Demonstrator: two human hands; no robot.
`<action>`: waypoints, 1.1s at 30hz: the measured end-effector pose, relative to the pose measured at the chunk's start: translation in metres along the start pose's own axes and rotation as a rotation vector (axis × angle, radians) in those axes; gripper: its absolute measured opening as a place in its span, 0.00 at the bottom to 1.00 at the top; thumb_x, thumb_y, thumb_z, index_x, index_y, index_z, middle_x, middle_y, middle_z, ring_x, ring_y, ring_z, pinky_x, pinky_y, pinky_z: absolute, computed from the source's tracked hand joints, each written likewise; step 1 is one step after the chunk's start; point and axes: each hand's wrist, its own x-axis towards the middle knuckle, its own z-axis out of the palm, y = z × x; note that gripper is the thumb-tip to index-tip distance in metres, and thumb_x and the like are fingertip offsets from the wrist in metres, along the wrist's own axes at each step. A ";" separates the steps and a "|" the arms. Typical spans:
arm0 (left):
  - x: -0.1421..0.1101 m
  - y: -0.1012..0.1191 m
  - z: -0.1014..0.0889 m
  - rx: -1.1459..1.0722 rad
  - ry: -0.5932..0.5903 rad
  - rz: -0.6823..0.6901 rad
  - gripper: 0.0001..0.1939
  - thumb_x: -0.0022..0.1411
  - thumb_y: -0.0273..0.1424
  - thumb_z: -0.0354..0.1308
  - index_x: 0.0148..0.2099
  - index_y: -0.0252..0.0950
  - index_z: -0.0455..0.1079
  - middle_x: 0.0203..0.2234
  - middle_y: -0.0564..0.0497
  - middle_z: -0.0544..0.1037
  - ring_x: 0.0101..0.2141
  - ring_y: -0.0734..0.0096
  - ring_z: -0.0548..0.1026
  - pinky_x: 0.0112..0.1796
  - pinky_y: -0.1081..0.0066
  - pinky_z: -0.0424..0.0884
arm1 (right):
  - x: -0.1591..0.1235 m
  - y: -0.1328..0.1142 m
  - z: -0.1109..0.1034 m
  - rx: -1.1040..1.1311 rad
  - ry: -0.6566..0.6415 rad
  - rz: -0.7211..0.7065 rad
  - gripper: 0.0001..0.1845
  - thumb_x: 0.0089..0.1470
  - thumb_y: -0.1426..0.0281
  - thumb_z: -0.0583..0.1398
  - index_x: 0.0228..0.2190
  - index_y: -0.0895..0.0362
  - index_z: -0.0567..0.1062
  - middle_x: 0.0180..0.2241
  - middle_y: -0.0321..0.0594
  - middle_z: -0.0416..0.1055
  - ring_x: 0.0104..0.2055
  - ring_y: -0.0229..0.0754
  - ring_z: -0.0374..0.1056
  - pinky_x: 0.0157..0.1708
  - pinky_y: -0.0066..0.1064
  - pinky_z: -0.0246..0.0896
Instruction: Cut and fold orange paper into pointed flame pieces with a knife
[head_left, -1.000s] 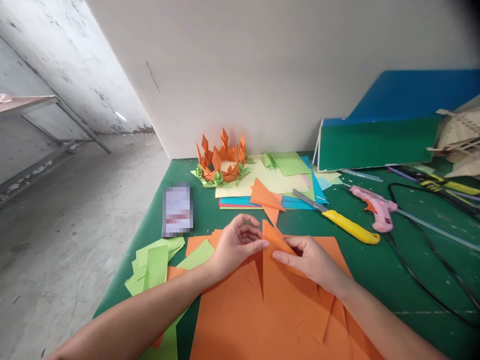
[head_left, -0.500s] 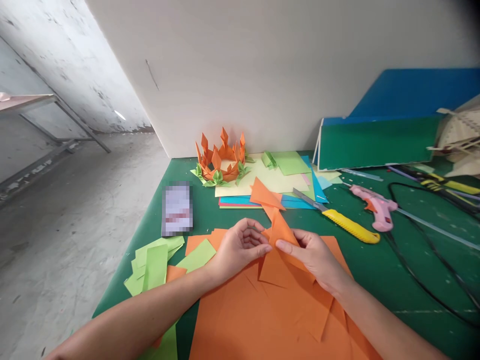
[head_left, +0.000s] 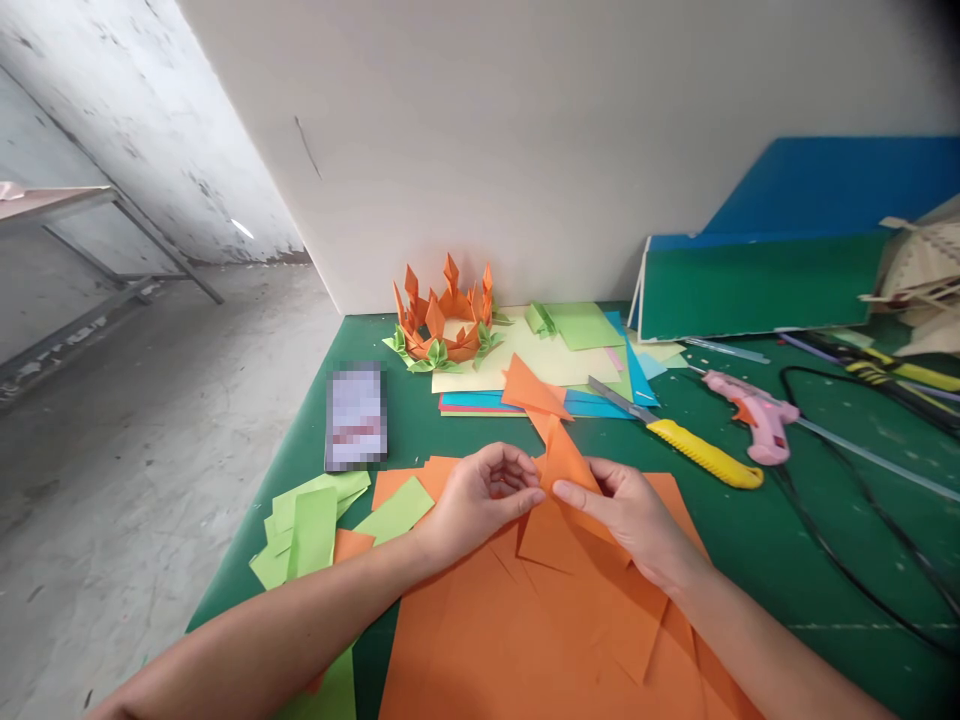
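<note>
A folded piece of orange paper [head_left: 564, 456] is between my two hands, above a stack of larger orange sheets [head_left: 517, 640]. My right hand [head_left: 628, 510] pinches its right side, with the thumb on the near face. My left hand [head_left: 491, 495] is curled at the paper's left edge, thumb and fingertips closed against it. Some of the left fingertips are hidden behind the paper. Beyond my hands lie a few pointed orange paper scraps [head_left: 534, 390]. Farther back stands an orange paper crown [head_left: 442, 320] with green folded leaves around its base.
Right of my hands lie a yellow utility knife [head_left: 705, 452], blade out, and a pink glue gun [head_left: 754, 415] with a black cord. A phone [head_left: 356, 415] and green paper pieces [head_left: 311, 525] are at left. Coloured sheets [head_left: 480, 378] lie at the back.
The whole view has shifted very slightly. Both hands keep nearly the same pose at the folded orange paper, and the left hand's fingers have moved only a touch.
</note>
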 end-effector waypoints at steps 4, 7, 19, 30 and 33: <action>0.000 0.000 0.001 -0.028 -0.003 -0.021 0.10 0.57 0.32 0.67 0.37 0.34 0.70 0.32 0.50 0.74 0.34 0.74 0.73 0.38 0.71 0.71 | 0.000 0.000 0.000 -0.005 0.002 0.000 0.19 0.46 0.55 0.68 0.35 0.55 0.80 0.36 0.41 0.78 0.39 0.48 0.72 0.37 0.33 0.67; 0.000 -0.001 0.002 -0.064 0.000 -0.035 0.12 0.55 0.33 0.68 0.37 0.34 0.70 0.31 0.51 0.74 0.33 0.74 0.73 0.37 0.72 0.71 | -0.001 -0.001 0.001 -0.010 0.000 -0.006 0.19 0.46 0.54 0.68 0.33 0.56 0.80 0.34 0.41 0.78 0.39 0.49 0.72 0.37 0.34 0.67; -0.001 0.008 0.006 -0.098 0.017 -0.066 0.14 0.53 0.36 0.69 0.36 0.34 0.70 0.29 0.53 0.73 0.31 0.76 0.72 0.36 0.74 0.69 | 0.002 -0.007 -0.008 0.042 -0.153 0.014 0.18 0.50 0.53 0.65 0.32 0.55 0.79 0.32 0.39 0.75 0.37 0.45 0.68 0.36 0.33 0.64; -0.004 0.007 -0.001 0.036 -0.028 -0.011 0.08 0.59 0.30 0.64 0.40 0.36 0.69 0.33 0.52 0.73 0.34 0.76 0.71 0.38 0.73 0.69 | 0.017 -0.014 -0.007 0.022 -0.049 -0.064 0.16 0.48 0.57 0.68 0.23 0.56 0.75 0.24 0.32 0.64 0.30 0.37 0.56 0.33 0.29 0.54; -0.003 0.005 -0.003 0.194 -0.035 0.001 0.04 0.61 0.29 0.61 0.39 0.36 0.73 0.35 0.51 0.75 0.33 0.75 0.71 0.38 0.73 0.69 | 0.018 -0.007 -0.007 0.043 -0.030 -0.045 0.17 0.45 0.57 0.69 0.21 0.56 0.72 0.24 0.31 0.62 0.30 0.36 0.54 0.32 0.29 0.52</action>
